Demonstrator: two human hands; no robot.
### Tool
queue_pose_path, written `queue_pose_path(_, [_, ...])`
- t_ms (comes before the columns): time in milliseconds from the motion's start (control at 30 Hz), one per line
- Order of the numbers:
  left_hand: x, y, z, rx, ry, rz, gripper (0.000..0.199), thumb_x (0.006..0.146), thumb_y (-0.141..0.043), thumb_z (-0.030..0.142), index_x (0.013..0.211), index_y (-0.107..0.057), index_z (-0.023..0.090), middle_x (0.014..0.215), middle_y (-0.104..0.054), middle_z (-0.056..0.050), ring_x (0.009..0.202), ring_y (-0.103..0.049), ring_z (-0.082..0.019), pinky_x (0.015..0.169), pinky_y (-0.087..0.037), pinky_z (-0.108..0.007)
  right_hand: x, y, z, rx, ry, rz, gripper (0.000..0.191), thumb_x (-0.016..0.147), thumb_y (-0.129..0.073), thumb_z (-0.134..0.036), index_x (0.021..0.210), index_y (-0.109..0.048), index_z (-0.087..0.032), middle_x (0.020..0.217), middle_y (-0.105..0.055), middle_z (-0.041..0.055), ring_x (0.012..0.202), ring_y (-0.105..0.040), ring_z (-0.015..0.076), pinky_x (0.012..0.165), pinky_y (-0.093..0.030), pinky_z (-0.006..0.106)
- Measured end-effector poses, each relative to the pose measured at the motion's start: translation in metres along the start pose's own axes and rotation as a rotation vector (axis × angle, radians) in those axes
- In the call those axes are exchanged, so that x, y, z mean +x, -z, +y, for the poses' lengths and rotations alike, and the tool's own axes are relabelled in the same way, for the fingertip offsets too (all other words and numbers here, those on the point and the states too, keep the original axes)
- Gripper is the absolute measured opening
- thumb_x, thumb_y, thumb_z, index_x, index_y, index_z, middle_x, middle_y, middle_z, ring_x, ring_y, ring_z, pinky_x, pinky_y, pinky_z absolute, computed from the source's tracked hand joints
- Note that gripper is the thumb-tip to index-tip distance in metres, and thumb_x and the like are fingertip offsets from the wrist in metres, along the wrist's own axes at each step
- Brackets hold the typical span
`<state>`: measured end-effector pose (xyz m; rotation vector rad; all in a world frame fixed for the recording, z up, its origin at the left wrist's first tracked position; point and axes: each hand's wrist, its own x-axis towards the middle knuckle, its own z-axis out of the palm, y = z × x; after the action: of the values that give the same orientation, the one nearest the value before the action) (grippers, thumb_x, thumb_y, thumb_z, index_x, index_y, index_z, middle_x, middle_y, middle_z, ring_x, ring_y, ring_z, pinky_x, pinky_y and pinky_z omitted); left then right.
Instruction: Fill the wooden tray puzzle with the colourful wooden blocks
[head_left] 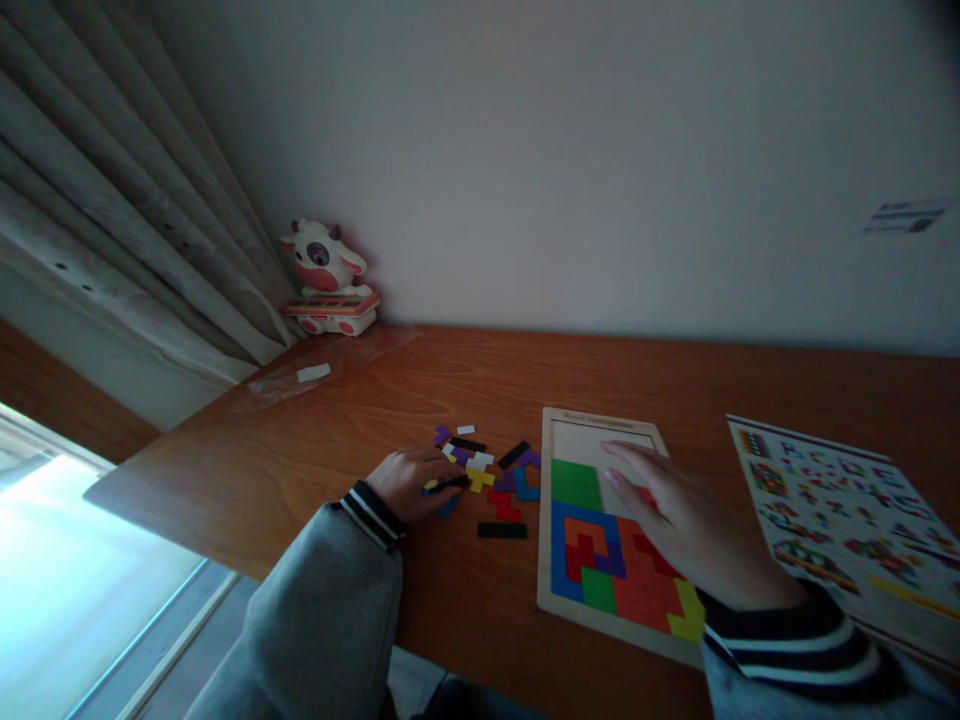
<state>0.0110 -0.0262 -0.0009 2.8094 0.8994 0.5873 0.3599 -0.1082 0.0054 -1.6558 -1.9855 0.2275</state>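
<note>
At the left edge of a pile of loose puzzle pieces, my left hand (415, 482) has its fingers closed about a black puzzle piece (448, 484). Beside it are a yellow piece (480, 481), a red piece (504, 505) and a black bar (502, 530). My right hand (667, 510) hovers over the wooden puzzle board (545, 560), fingers stretched out and thumb apart, with nothing visible in it. Coloured pieces fill the board's near part, including a green block (575, 485) at its left side. Bare pale wood shows at the far end. The right hand hides part of the board.
A printed pattern sheet (832, 510) lies right of the board. A toy cow with a keyboard (330, 280) stands at the back left, near a clear plastic bag (277, 388). Behind the wooden table (337, 430) is a wall, with a curtain (127, 190) and window at left.
</note>
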Motion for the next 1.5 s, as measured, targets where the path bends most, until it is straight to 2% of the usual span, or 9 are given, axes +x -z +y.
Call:
queue_pose_path(200, [0.012, -0.006, 0.004, 0.081, 0.062, 0.120, 0.023, 0.092, -0.056, 0.031, 0.110, -0.067, 0.022, 0.106, -0.072, -0.007, 0.100, -0.066, -0.023, 0.090, -0.053, -0.039, 0.008, -0.021, -0.054, -0.067, 0.127, -0.062, 0.032, 0.095, -0.046, -0.038, 0.119, -0.061, -0.024, 0.125, -0.065, 0.0087, 0.114, -0.060, 0.0287, 0.097, -0.045, 0.054])
queue_pose_path(400, [0.015, -0.012, -0.003, 0.151, 0.133, 0.083, 0.026, 0.089, -0.055, 0.029, 0.112, -0.067, 0.022, 0.103, -0.073, -0.006, 0.092, -0.067, -0.023, 0.082, -0.055, -0.037, 0.011, -0.049, -0.085, -0.121, 0.176, -0.102, 0.034, 0.092, -0.050, -0.023, 0.125, -0.059, -0.021, 0.126, -0.065, 0.0103, 0.111, -0.060, 0.0286, 0.093, -0.046, 0.050])
queue_pose_path(633, [0.013, -0.011, -0.002, 0.133, 0.134, 0.044, 0.028, 0.088, -0.058, 0.032, 0.111, -0.070, 0.023, 0.112, -0.072, -0.006, 0.101, -0.066, -0.024, 0.092, -0.052, -0.040, 0.012, -0.065, -0.088, -0.249, 0.183, -0.133, 0.032, 0.094, -0.050, -0.024, 0.123, -0.062, -0.018, 0.127, -0.063, 0.0115, 0.113, -0.057, 0.0292, 0.093, -0.044, 0.048])
queue_pose_path(733, [0.013, -0.012, 0.000, 0.157, 0.156, 0.027, 0.026, 0.089, -0.058, 0.031, 0.109, -0.072, 0.024, 0.114, -0.072, -0.005, 0.104, -0.065, -0.025, 0.092, -0.052, -0.043, 0.014, -0.063, -0.090, -0.266, 0.188, -0.137, 0.030, 0.095, -0.050, -0.025, 0.121, -0.064, -0.019, 0.124, -0.064, 0.0106, 0.111, -0.057, 0.0281, 0.091, -0.044, 0.047])
queue_pose_path(867, [0.018, -0.015, 0.003, 0.183, 0.171, 0.032, 0.020, 0.086, -0.061, 0.027, 0.101, -0.074, 0.025, 0.110, -0.073, -0.004, 0.101, -0.066, -0.025, 0.090, -0.053, -0.042, 0.025, -0.056, -0.097, -0.270, 0.192, -0.170, 0.020, 0.091, -0.056, -0.023, 0.107, -0.069, -0.021, 0.110, -0.069, 0.0084, 0.105, -0.060, 0.0266, 0.087, -0.044, 0.045])
queue_pose_path(1033, [0.023, -0.019, 0.004, 0.167, 0.181, 0.038, 0.026, 0.085, -0.062, 0.024, 0.109, -0.070, 0.023, 0.106, -0.074, -0.005, 0.097, -0.068, -0.025, 0.087, -0.054, -0.040, 0.039, -0.054, -0.101, -0.215, 0.168, -0.224, 0.013, 0.088, -0.062, -0.023, 0.099, -0.070, -0.021, 0.102, -0.071, 0.0063, 0.100, -0.062, 0.0254, 0.086, -0.043, 0.043])
queue_pose_path(1133, [0.023, -0.020, 0.002, 0.165, 0.140, 0.062, 0.026, 0.085, -0.061, 0.021, 0.109, -0.069, 0.021, 0.105, -0.074, -0.006, 0.093, -0.070, -0.024, 0.083, -0.056, -0.037, 0.039, -0.058, -0.097, -0.142, 0.133, -0.215, 0.019, 0.088, -0.062, -0.022, 0.106, -0.069, -0.022, 0.106, -0.069, 0.0061, 0.102, -0.062, 0.0235, 0.086, -0.045, 0.039])
queue_pose_path(1267, [0.022, -0.023, -0.002, 0.201, 0.080, 0.144, 0.022, 0.093, -0.053, 0.026, 0.107, -0.069, 0.020, 0.099, -0.075, -0.006, 0.084, -0.071, -0.019, 0.076, -0.057, -0.030, 0.037, -0.063, -0.092, -0.103, 0.142, -0.187, 0.025, 0.088, -0.063, -0.021, 0.112, -0.067, -0.021, 0.108, -0.068, 0.0066, 0.104, -0.061, 0.0241, 0.090, -0.045, 0.041])
queue_pose_path(1500, [0.026, -0.022, -0.003, 0.301, 0.036, 0.239, 0.024, 0.097, -0.049, 0.031, 0.108, -0.068, 0.020, 0.090, -0.075, -0.004, 0.077, -0.070, -0.019, 0.070, -0.056, -0.030, 0.035, -0.070, -0.088, 0.021, 0.119, -0.139, 0.021, 0.086, -0.066, -0.023, 0.107, -0.068, -0.024, 0.105, -0.068, 0.0042, 0.102, -0.061, 0.0232, 0.089, -0.044, 0.039])
